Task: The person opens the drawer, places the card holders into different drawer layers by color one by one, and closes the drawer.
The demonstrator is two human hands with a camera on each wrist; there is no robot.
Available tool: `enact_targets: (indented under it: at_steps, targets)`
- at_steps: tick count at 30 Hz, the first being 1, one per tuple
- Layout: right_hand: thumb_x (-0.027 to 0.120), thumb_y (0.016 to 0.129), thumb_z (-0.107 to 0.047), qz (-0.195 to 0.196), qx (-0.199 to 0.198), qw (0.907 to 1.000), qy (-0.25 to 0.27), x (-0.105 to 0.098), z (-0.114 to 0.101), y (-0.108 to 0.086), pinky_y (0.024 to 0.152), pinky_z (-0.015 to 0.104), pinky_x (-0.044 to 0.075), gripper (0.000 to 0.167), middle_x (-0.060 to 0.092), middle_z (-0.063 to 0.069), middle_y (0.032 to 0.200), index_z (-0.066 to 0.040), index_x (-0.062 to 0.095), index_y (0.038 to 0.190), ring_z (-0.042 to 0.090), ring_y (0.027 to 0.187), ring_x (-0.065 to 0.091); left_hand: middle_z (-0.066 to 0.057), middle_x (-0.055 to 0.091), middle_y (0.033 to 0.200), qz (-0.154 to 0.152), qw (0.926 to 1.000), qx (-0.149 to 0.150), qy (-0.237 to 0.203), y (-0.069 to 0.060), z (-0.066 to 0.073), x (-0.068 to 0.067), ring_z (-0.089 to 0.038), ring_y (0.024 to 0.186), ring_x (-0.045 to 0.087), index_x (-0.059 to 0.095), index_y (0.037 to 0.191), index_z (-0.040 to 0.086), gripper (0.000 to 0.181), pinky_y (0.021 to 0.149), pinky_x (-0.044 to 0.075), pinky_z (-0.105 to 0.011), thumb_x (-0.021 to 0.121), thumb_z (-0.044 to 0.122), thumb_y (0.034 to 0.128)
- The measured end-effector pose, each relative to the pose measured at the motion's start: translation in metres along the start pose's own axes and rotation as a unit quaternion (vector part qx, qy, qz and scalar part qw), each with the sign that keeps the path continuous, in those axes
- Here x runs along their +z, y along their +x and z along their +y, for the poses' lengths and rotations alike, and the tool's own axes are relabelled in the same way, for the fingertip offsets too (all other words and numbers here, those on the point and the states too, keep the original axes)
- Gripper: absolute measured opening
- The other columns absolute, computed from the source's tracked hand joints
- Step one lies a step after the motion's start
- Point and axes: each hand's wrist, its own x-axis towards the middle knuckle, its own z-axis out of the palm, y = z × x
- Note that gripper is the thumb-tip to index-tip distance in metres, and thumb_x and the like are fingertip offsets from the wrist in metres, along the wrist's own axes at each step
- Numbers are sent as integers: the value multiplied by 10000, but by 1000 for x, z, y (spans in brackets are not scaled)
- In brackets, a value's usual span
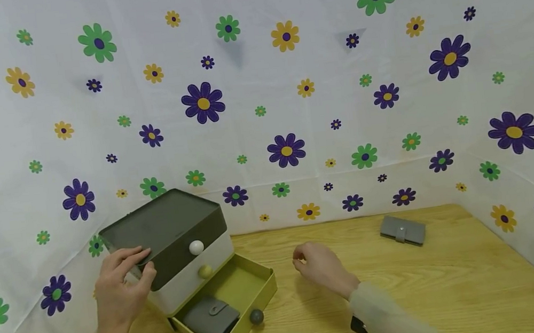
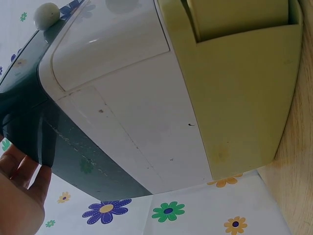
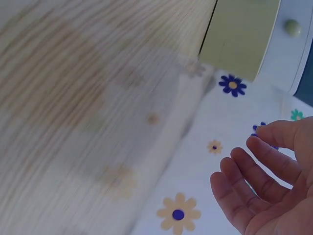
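My left hand (image 1: 120,288) rests on the near left edge of a three-drawer box (image 1: 166,224), touching its dark green top tier with fingers and thumb. In the left wrist view those fingers (image 2: 41,181) lie against the dark tier's side. The bottom olive drawer (image 1: 260,296) is pulled out. Inside it lies a grey wallet (image 1: 211,319) with a strap. To the right of that drawer my right hand (image 1: 322,268) hovers over the table, holding nothing, its fingers loosely curved in the right wrist view. A second grey wallet (image 1: 402,230) with a snap strap lies farther right.
The wooden table (image 1: 404,287) meets a white flower-printed cloth (image 1: 254,135) at the back and sides. Round knobs stick out from the drawers: a white knob (image 1: 196,247), an olive knob (image 1: 205,271) and a dark knob (image 1: 257,316) on the pulled-out one.
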Motion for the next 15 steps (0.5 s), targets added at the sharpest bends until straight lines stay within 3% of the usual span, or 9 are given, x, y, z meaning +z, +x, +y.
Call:
enact_targets:
  at_steps: [15]
  targets:
    - [700, 864, -122, -10, 399, 9982, -442, -21, 50, -14, 801, 432, 546, 94, 725, 83, 943, -51, 720, 922, 252, 900, 683, -170, 677, 1031, 23, 10000, -8, -24, 1, 3, -1, -127, 1045, 506, 770, 973, 6, 265, 944, 269, -61, 702, 26, 718]
